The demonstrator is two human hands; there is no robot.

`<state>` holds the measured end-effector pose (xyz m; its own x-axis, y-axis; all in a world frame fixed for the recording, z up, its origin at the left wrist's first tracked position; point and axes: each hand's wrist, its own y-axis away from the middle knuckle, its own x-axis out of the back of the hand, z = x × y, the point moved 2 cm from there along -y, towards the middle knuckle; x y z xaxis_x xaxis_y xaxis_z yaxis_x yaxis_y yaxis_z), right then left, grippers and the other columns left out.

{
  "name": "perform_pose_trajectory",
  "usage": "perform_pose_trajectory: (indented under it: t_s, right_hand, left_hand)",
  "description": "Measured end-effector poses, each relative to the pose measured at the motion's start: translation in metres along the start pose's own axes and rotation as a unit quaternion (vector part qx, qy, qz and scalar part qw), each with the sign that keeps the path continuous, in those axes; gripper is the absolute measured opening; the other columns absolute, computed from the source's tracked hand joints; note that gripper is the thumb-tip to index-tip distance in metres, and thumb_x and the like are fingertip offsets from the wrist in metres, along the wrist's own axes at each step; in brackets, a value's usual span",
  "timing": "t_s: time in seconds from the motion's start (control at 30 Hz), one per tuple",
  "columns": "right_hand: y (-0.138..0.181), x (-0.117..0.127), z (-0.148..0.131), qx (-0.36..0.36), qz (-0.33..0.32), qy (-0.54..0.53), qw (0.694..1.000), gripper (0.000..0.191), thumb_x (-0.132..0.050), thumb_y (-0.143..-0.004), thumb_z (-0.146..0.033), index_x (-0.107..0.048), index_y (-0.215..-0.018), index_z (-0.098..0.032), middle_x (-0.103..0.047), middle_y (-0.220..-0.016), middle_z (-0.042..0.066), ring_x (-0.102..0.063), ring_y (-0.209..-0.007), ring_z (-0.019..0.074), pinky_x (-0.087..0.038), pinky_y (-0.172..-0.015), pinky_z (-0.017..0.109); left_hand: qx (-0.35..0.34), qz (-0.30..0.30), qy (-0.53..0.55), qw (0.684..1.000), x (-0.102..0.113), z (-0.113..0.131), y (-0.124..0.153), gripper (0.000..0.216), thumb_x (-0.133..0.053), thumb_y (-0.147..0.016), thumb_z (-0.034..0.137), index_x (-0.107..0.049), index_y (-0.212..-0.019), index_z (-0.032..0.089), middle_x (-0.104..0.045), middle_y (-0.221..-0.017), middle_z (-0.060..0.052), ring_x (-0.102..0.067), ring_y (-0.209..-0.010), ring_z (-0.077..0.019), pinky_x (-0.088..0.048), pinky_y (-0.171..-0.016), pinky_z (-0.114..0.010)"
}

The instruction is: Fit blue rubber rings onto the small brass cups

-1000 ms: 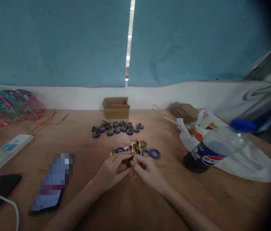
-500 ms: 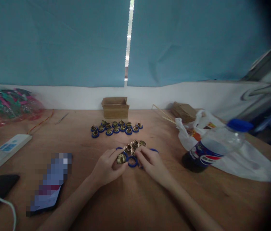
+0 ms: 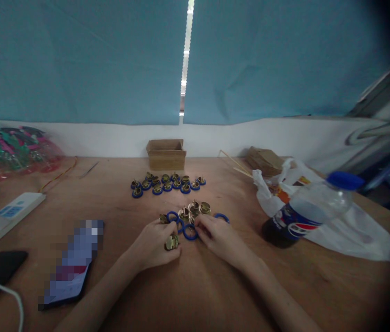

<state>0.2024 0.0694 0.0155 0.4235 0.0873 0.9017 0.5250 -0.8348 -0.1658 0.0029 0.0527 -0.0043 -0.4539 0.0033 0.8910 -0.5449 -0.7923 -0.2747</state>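
Observation:
My left hand (image 3: 151, 244) is closed, with a round brass-coloured metal piece (image 3: 171, 241) held between thumb and fingers. My right hand (image 3: 219, 237) has its fingers pinched together beside a blue ring (image 3: 190, 232) lying on the table; whatever is between its fingertips is hidden. Just beyond the hands lie several loose metal pieces (image 3: 194, 206), and another small one (image 3: 163, 218) is by my left fingers. More blue rings are around them, one (image 3: 173, 216) near the left hand and one (image 3: 222, 216) behind the right.
Farther back sit several metal pieces in blue rings (image 3: 167, 185), in front of an open cardboard box (image 3: 167, 160). On the right, a cola bottle (image 3: 298, 221) leans by a white plastic bag (image 3: 357, 235). A phone (image 3: 73, 263) and a power strip (image 3: 18, 212) are at left.
My left hand has drawn slightly toward me with the metal piece, uncovering blue rings and a small metal piece. My right hand has barely shifted.

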Motion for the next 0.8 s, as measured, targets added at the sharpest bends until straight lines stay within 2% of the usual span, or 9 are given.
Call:
perform_pose_trajectory:
  t_s: [0.1, 0.2, 0.33, 0.43, 0.53, 0.6, 0.7, 0.8]
  right_hand:
    - [0.001, -0.002, 0.001, -0.002, -0.003, 0.007, 1.000, 0.011, -0.047, -0.088, -0.011, -0.054, -0.088, -0.019, -0.063, -0.087, 0.004, -0.058, -0.077, 0.0170, -0.039, -0.065, 0.026]
    - [0.002, -0.002, 0.001, -0.006, 0.001, 0.012, 1.000, 0.010, -0.048, -0.088, -0.011, -0.054, -0.089, -0.019, -0.063, -0.088, 0.004, -0.058, -0.076, 0.0169, -0.039, -0.065, 0.026]
    - [0.001, 0.000, 0.000, -0.006, 0.000, 0.022, 1.000, 0.009, -0.047, -0.089, -0.013, -0.054, -0.088, -0.020, -0.064, -0.089, 0.005, -0.059, -0.075, 0.0166, -0.039, -0.064, 0.026]
    - [0.001, 0.005, -0.003, -0.020, -0.003, 0.033, 0.999, 0.011, -0.045, -0.091, -0.015, -0.054, -0.086, -0.019, -0.065, -0.087, 0.005, -0.060, -0.074, 0.0171, -0.039, -0.064, 0.026]
    - [0.002, 0.011, -0.006, -0.042, 0.008, 0.034, 0.999, 0.014, -0.043, -0.093, -0.020, -0.054, -0.086, -0.020, -0.066, -0.085, 0.005, -0.061, -0.074, 0.0181, -0.039, -0.063, 0.027]
    - [0.003, 0.015, -0.007, -0.054, 0.019, 0.030, 0.998, 0.015, -0.042, -0.094, -0.021, -0.055, -0.089, -0.020, -0.066, -0.084, 0.005, -0.062, -0.074, 0.0186, -0.039, -0.063, 0.027]
    - [0.006, 0.019, -0.007, -0.075, 0.034, 0.038, 0.996, 0.016, -0.041, -0.095, -0.023, -0.056, -0.091, -0.019, -0.067, -0.085, 0.006, -0.063, -0.074, 0.0197, -0.040, -0.063, 0.028]
    - [0.008, 0.022, -0.012, -0.093, 0.053, 0.028, 0.994, 0.017, -0.040, -0.095, -0.023, -0.056, -0.090, -0.019, -0.067, -0.087, 0.007, -0.063, -0.076, 0.0207, -0.040, -0.063, 0.029]
  left_hand:
    - [-0.014, -0.010, -0.013, 1.000, 0.000, 0.002, 0.000, 0.017, -0.060, -0.075, 0.028, -0.054, -0.089, 0.020, -0.068, -0.086, -0.004, -0.063, -0.082, -0.0238, -0.048, -0.079, -0.036]
    - [-0.012, 0.005, -0.008, 1.000, 0.003, 0.004, -0.001, 0.022, -0.061, -0.076, 0.029, -0.056, -0.095, 0.020, -0.067, -0.086, -0.004, -0.063, -0.081, -0.0232, -0.047, -0.081, -0.037]
    - [-0.005, 0.047, 0.022, 0.999, 0.009, 0.005, -0.003, 0.025, -0.064, -0.075, 0.032, -0.056, -0.095, 0.020, -0.066, -0.081, -0.001, -0.062, -0.076, -0.0204, -0.046, -0.079, -0.036]
    - [0.011, 0.102, 0.026, 0.994, 0.013, -0.001, -0.004, 0.014, -0.058, -0.082, 0.030, -0.057, -0.093, 0.020, -0.063, -0.077, -0.001, -0.060, -0.072, -0.0186, -0.046, -0.071, -0.032]
    - [0.051, 0.162, 0.001, 0.985, 0.015, -0.016, -0.005, 0.010, -0.050, -0.089, 0.025, -0.058, -0.089, 0.020, -0.063, -0.076, -0.002, -0.059, -0.070, -0.0176, -0.048, -0.069, -0.031]
    - [0.097, 0.209, -0.024, 0.973, 0.017, -0.032, -0.005, 0.009, -0.050, -0.088, 0.024, -0.058, -0.086, 0.020, -0.063, -0.078, -0.003, -0.061, -0.075, -0.0182, -0.050, -0.072, -0.030]
    - [0.161, 0.264, -0.057, 0.949, 0.018, -0.059, -0.007, 0.017, -0.046, -0.089, 0.020, -0.057, -0.101, 0.017, -0.062, -0.096, -0.010, -0.060, -0.096, -0.0253, -0.050, -0.086, -0.040]
    - [0.206, 0.282, -0.084, 0.933, 0.013, -0.085, -0.008, 0.032, -0.048, -0.087, 0.019, -0.054, -0.118, 0.014, -0.055, -0.121, -0.018, -0.052, -0.117, -0.0326, -0.042, -0.099, -0.050]
